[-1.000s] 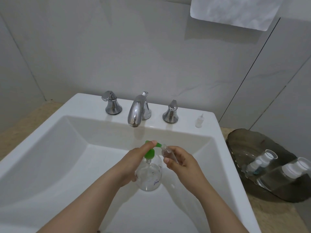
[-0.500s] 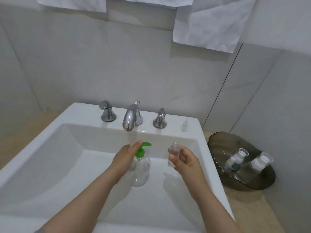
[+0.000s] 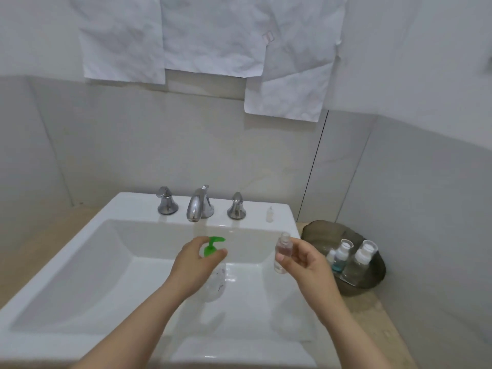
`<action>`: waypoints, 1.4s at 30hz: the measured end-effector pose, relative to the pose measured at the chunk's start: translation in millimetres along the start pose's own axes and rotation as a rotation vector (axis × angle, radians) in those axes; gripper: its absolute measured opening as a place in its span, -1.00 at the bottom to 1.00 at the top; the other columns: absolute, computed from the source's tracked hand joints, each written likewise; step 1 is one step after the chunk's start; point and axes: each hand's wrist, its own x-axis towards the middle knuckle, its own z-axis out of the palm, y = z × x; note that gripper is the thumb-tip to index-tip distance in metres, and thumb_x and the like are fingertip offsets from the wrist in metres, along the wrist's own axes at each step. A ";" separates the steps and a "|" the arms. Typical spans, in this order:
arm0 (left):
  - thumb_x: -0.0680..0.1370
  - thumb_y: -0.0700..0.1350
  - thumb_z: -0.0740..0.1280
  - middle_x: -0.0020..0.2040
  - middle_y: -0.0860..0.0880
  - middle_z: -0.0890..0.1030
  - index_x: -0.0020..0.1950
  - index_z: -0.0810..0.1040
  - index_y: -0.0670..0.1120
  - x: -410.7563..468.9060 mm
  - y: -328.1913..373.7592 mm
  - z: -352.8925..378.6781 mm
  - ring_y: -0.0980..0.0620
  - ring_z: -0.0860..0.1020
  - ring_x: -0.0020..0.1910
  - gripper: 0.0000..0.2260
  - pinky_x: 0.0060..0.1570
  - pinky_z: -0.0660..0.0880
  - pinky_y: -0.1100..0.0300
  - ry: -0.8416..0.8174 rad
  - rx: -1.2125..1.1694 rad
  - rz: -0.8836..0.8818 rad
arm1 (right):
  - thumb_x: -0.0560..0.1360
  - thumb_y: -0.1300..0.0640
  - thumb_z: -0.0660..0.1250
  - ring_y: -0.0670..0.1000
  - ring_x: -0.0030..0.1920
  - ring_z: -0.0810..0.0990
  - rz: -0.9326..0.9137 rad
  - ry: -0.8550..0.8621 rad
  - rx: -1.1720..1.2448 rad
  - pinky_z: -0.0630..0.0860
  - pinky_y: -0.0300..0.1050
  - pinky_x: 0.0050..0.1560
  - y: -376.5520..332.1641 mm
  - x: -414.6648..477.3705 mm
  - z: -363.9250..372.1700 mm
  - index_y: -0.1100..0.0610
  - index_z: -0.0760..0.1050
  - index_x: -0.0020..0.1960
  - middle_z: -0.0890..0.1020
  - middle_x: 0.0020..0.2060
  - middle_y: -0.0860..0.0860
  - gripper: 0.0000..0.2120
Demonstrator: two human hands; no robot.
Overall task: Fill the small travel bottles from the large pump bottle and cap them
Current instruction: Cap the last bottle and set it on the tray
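Your right hand (image 3: pixel 303 265) pinched the small travel bottle (image 3: pixel 282 253) upright and uncapped above the right side of the sink (image 3: pixel 288 218). Your left hand (image 3: pixel 193 265) curled its grip round the green-topped pump bottle (image 3: pixel 213 247) in the basin. What looked like a small cap (image 3: pixel 269 214) stood on the rim; more bottles (image 3: pixel 362 258) sat in a dark tray (image 3: pixel 316 227) on the bench (image 3: pixel 372 310).

left hand (image 3: pixel 195 265) gripping pump bottle (image 3: pixel 215 278) over sink (image 3: pixel 80 251); right hand (image 3: pixel 306 265) holding uncapped travel bottle (image 3: pixel 282 253)
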 end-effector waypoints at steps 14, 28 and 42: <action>0.55 -0.06 0.43 0.16 0.05 0.61 0.27 0.51 -0.01 7.9 40.3 42.0 0.11 0.58 0.09 -0.69 -0.10 0.42 0.36 -0.113 -0.012 0.069 | 0.46 0.37 0.39 -0.17 -0.11 0.64 -0.003 0.089 0.085 0.54 -0.36 -0.09 -9.9 -11.2 -63.7 0.10 0.61 0.03 0.70 -0.14 -0.07 -0.76; 0.51 -0.13 0.46 0.15 -0.01 0.58 0.33 0.49 -0.12 99.6 40.8 113.0 0.03 0.54 0.11 -0.60 -0.06 0.41 0.24 -0.012 0.031 0.084 | 0.49 0.37 0.36 -0.12 0.04 0.65 0.020 0.092 0.100 0.51 -0.35 -0.05 28.7 41.2 -72.3 0.16 0.55 0.18 0.69 0.02 -0.01 -0.71; 0.52 -0.15 0.43 0.07 -0.09 0.62 0.22 0.58 -0.19 166.7 38.8 156.8 -0.12 0.58 0.12 -0.70 0.09 0.47 0.11 0.068 0.138 0.064 | 0.48 0.37 0.37 -0.07 0.07 0.65 0.034 0.069 0.134 0.53 -0.31 0.00 40.5 64.0 -75.2 0.14 0.55 0.20 0.71 0.00 -0.05 -0.68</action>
